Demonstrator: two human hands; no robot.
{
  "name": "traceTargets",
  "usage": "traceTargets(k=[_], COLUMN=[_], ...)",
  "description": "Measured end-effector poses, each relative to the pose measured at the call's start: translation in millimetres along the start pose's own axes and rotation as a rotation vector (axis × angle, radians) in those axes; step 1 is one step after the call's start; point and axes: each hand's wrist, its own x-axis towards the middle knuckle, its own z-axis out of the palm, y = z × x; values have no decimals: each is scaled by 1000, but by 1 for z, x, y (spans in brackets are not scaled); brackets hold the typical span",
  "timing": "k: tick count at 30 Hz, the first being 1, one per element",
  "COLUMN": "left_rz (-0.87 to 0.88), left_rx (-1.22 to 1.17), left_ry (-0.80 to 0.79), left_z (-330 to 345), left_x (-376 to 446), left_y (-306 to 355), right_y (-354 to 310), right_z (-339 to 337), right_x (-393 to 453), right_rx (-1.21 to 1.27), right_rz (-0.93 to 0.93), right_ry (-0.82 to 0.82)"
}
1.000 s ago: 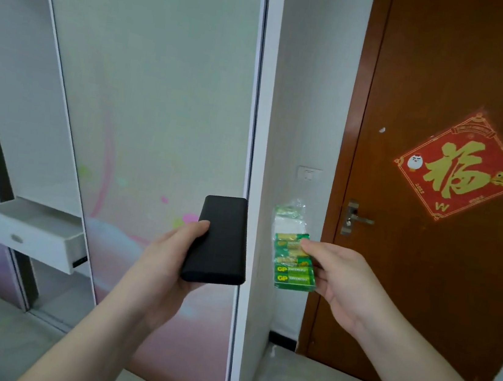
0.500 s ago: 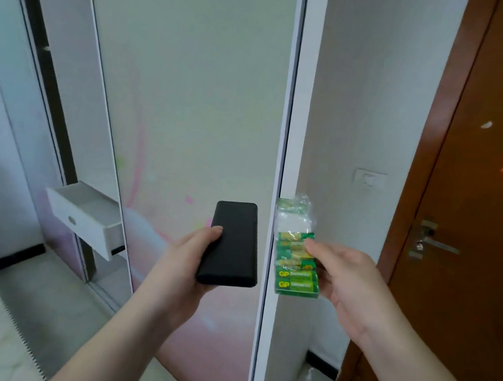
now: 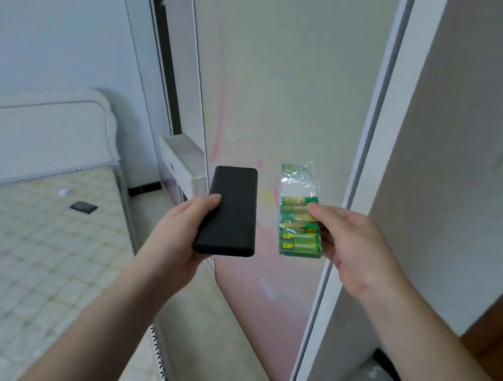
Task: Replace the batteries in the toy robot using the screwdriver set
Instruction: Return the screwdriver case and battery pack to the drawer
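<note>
Left hand (image 3: 186, 229): grips black flat case (image 3: 230, 211) by its lower left edge, thumb laid on the front face; case held upright, slightly tilted.
Right hand (image 3: 353, 247): pinches green battery pack (image 3: 299, 228) at its right side, thumb on the front; torn clear wrap at the pack's top.
Case and pack: side by side, apart, before the frosted sliding door (image 3: 287, 99).
Open white drawer (image 3: 183, 165): just behind the case, left of the door.
Bed mattress (image 3: 29, 241): lower left, carrying a small dark object (image 3: 83, 207).

Head-worn view, forward and downward
</note>
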Motion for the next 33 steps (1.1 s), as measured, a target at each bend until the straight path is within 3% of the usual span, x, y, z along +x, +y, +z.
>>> traceTargets(k=[14,25,33], left_rz=[2,15,80], left_rx=[-23,-40,-60], left_ry=[258,288,426], left_z=[-106,-109,-114], left_x=[85,175,213], left_y=[10,18,28], right_y=[47,55,64], right_z=[127,158,188], right_x=[101,192,245], right_rx=[-63,-22,-7], right_rz=[76,98,91], right_ry=[-225,-269,-364])
